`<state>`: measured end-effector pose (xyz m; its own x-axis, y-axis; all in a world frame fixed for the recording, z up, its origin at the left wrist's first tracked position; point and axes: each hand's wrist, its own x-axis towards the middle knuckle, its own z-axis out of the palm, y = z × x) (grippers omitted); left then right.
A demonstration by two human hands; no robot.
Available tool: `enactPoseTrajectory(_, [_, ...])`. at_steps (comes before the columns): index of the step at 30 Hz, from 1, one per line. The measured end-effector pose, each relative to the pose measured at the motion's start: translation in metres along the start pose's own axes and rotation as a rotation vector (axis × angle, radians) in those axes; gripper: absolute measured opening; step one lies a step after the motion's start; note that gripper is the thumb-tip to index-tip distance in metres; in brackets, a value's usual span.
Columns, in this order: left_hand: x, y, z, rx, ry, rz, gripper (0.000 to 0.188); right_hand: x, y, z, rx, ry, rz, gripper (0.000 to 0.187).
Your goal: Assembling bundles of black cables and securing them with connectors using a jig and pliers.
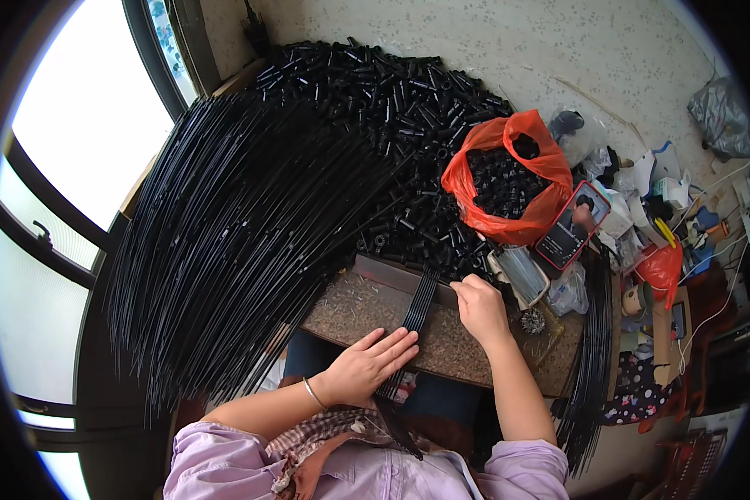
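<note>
A row of thin black rods (pixel 422 302) runs over the front edge of the brown speckled tabletop (pixel 350 312), the rods lying side by side. My left hand (pixel 373 360) rests flat on their near part, fingers stretched out. My right hand (pixel 479 310) is closed, thumb and fingers pressed together, just right of the rods' far ends; whatever it pinches is hidden. Behind the rods stands a low dark metal strip (pixel 383 273) across the table. Past it, loose black tubular pieces (pixel 417 112) are heaped up.
A large sheaf of long black rods (pixel 225 225) covers the left side. To the right are a red plastic bag (pixel 496 223) of small black parts, a phone (pixel 571 229), a clear box of thin pins (pixel 521 275) and another rod bundle (pixel 587 350). Clutter fills the far right.
</note>
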<state>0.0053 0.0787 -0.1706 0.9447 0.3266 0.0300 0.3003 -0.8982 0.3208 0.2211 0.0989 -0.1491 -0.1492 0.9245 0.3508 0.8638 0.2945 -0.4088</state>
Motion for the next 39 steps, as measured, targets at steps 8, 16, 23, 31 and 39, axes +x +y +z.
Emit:
enactPoseTrajectory(8, [-0.006,0.001,0.005,0.002,0.016,0.006,0.083,-0.003,-0.007,0.0,-0.022,-0.033,-0.002,0.012])
enactPoseTrajectory(16, [-0.007,0.006,0.005,0.001,0.021,0.007,0.088,-0.004,-0.008,-0.001,-0.016,-0.054,0.003,0.012])
enactPoseTrajectory(23, [-0.013,0.006,-0.001,0.024,0.022,0.009,0.088,0.01,-0.008,0.002,-0.086,-0.048,-0.125,0.011])
enactPoseTrajectory(31, [-0.02,0.002,0.003,-0.124,0.063,0.021,0.076,-0.023,-0.003,-0.014,-0.139,-0.086,-0.148,0.016])
enactPoseTrajectory(39, [-0.001,-0.018,-0.005,-0.068,0.109,0.03,0.075,0.011,0.009,-0.012,-0.106,0.04,-0.096,0.02])
